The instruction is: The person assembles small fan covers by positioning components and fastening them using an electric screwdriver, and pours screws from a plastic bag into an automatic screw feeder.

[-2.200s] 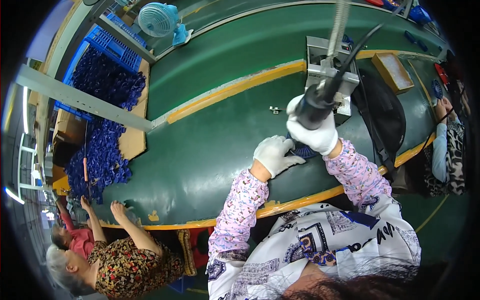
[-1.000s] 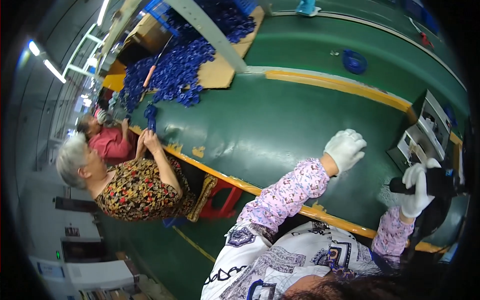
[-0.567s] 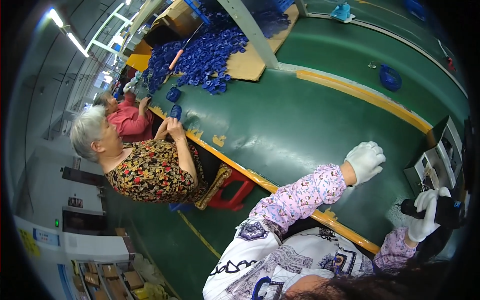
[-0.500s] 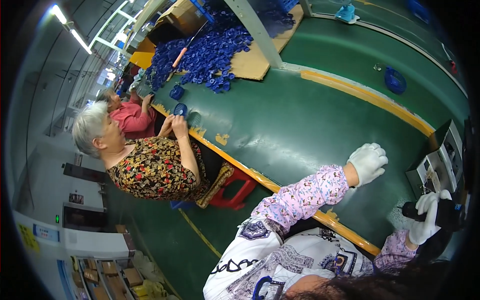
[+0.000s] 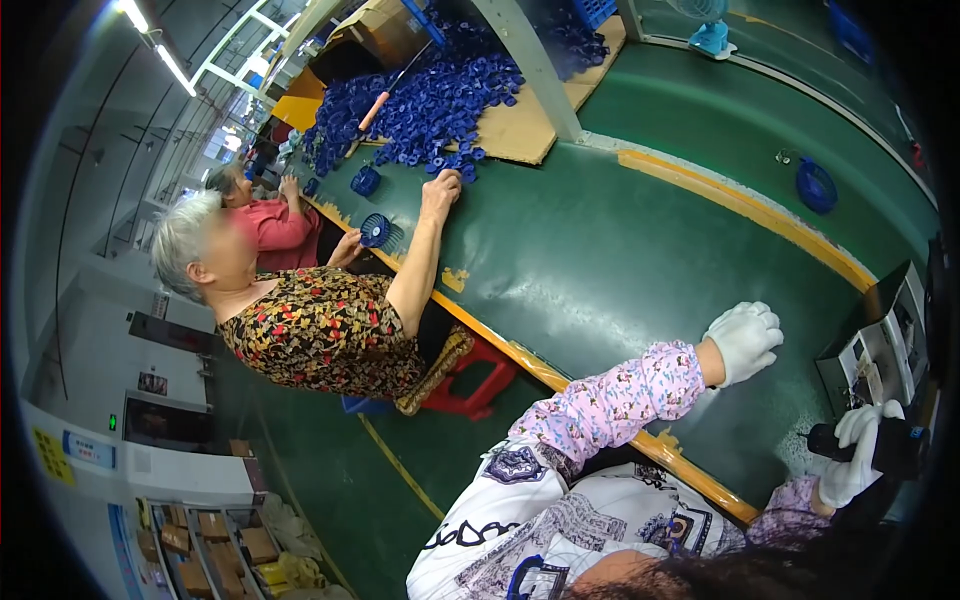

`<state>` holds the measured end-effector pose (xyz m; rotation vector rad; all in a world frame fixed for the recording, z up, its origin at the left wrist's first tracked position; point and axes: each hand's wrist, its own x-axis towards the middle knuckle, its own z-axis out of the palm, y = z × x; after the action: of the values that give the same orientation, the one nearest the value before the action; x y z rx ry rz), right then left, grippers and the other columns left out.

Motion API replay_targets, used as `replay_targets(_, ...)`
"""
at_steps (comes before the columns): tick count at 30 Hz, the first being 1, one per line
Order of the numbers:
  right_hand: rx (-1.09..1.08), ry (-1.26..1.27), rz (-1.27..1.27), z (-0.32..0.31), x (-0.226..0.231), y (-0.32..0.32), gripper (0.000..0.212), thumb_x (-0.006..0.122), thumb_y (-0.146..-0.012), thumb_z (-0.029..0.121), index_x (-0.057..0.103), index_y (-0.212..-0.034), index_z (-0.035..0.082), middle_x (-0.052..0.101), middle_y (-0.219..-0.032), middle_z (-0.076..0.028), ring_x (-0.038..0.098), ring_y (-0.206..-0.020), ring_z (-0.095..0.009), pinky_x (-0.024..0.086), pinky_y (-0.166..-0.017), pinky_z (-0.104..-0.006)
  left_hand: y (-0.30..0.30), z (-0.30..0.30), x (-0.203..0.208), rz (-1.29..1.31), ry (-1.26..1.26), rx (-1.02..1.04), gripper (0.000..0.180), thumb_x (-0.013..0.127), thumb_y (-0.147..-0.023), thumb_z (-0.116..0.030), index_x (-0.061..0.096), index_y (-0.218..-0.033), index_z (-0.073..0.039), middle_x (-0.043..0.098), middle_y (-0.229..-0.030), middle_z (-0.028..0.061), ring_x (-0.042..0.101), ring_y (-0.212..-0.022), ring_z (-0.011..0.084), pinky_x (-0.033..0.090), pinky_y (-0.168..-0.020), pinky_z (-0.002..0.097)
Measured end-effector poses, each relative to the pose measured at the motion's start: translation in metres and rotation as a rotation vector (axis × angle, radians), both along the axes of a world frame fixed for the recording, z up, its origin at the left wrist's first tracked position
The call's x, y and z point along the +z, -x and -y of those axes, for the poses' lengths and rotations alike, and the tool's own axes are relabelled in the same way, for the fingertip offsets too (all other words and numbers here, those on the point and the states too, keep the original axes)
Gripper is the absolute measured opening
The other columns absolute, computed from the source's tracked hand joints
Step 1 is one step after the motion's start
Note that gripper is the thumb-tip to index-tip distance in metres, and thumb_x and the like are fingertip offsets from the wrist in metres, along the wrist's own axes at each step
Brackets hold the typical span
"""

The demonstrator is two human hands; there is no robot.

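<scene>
A brown cardboard box stands at the far end behind the blue parts. Near left, small brown boxes fill shelves (contents unclear), beside a blue-and-yellow rectangular wall sign.

A white knit cotton glove is worn on the left hand, w/ a ribbed cuff at the wrist. A matching white glove is worn on the right hand. The left forearm is covered by a pink-and-purple floral fabric oversleeve, gathered at the end next to the glove cuff; approx. the same floral print is seen on the right oversleeve, mostly cut off by the picture rim. Below the left oversleeve, a white short-sleeved shirt with dark blue and grey printed patterns is worn, incl. a crest-like patch near the shoulder. Dark hair is seen below the shirt, at the bottom edge.
</scene>
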<state>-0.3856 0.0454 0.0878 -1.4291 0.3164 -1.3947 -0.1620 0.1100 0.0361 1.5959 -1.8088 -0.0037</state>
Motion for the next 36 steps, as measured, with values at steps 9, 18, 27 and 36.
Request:
replay_targets(9, -0.016, -0.006, -0.011, 0.001, 0.007, -0.001, 0.023, 0.041, -0.092, 0.004, 0.041, -0.113, -0.006, 0.037, -0.061, -0.001, 0.033, -0.049, -0.008, 0.03, -0.048, -0.0229, 0.0, 0.003, 0.001, 0.01, 0.015, -0.008, 0.014, 0.065, -0.069, -0.018, 0.064, -0.078, -0.007, 0.059, -0.085, 0.0077, 0.055, -0.089, 0.0262, 0.044, -0.08, 0.0382)
replay_targets(18, 0.034, -0.022, -0.025, -0.003, 0.014, -0.012, 0.019, 0.041, -0.093, 0.004, 0.041, -0.109, -0.005, 0.036, -0.061, -0.001, 0.033, -0.05, -0.008, 0.029, -0.048, -0.0223, -0.004, 0.0, -0.002, 0.006, 0.031, 0.016, 0.014, 0.065, -0.067, -0.018, 0.064, -0.075, -0.007, 0.058, -0.083, 0.0077, 0.053, -0.088, 0.0254, 0.043, -0.079, 0.0373)
replay_targets(27, 0.078, -0.063, -0.052, 0.003, 0.012, -0.001, 0.015, 0.045, -0.091, 0.008, 0.039, -0.1, -0.003, 0.034, -0.06, 0.0, 0.032, -0.049, -0.007, 0.027, -0.047, -0.0206, 0.0, 0.001, 0.0, 0.019, -0.034, -0.001, 0.014, 0.065, -0.067, -0.018, 0.063, -0.076, -0.007, 0.058, -0.087, 0.007, 0.053, -0.09, 0.0254, 0.043, -0.081, 0.0374)
replay_targets(36, -0.067, 0.169, -0.092, 0.036, -0.04, 0.033, 0.012, 0.042, -0.091, 0.004, 0.04, -0.1, -0.003, 0.033, -0.059, 0.0, 0.03, -0.05, -0.008, 0.027, -0.049, -0.0204, 0.0, 0.002, -0.002, 0.013, 0.012, -0.008, 0.015, 0.066, -0.065, -0.018, 0.062, -0.074, -0.007, 0.057, -0.086, 0.0073, 0.053, -0.09, 0.0257, 0.043, -0.08, 0.0379)
